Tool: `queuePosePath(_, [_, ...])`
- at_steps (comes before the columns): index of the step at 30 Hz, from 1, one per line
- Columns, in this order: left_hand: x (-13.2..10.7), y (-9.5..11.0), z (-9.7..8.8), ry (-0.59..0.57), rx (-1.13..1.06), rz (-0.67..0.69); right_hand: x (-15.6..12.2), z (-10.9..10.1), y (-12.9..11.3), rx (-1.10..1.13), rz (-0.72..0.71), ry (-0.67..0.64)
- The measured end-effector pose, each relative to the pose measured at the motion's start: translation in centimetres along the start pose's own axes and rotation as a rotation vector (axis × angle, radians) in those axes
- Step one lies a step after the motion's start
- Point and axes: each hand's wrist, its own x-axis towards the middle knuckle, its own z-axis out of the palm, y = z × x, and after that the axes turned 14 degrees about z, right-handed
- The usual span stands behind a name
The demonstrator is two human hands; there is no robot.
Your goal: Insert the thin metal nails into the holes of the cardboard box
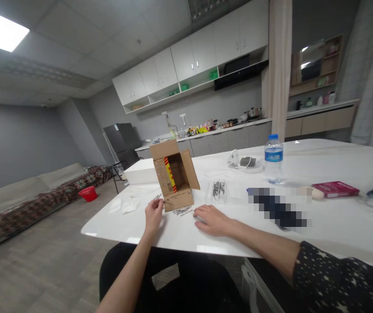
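White table (320, 226), cardboard box (174, 174), grey kitchen, left hand (154, 214) at nails (181, 211)

On the table (304, 234) a cardboard box (174, 176) lies on its side. Loose metal pins (182, 211) lie just before it, between the left hand (154, 214) and the right hand (212, 219). A packet of pins (219, 189) lies right of the box, a water bottle (273, 159) stands farther right and behind, and a flat box (141, 171) lies behind-left.
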Motion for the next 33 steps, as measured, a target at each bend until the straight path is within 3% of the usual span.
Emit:
queuePosePath(9, [3.0, -1.0, 0.2, 0.066, -0.014, -0.046, 0.1, 0.0, 0.0, -0.004, 0.000, -0.002])
queuePosePath(17, [2.7, -2.4, 0.2, -0.003, 0.006, -0.071, 0.0, -0.1, -0.1, -0.002, 0.007, -0.009])
queuePosePath(33, [3.2, -0.7, 0.6, -0.068, 0.101, 0.013, 0.1, 0.1, 0.1, 0.001, -0.004, 0.002])
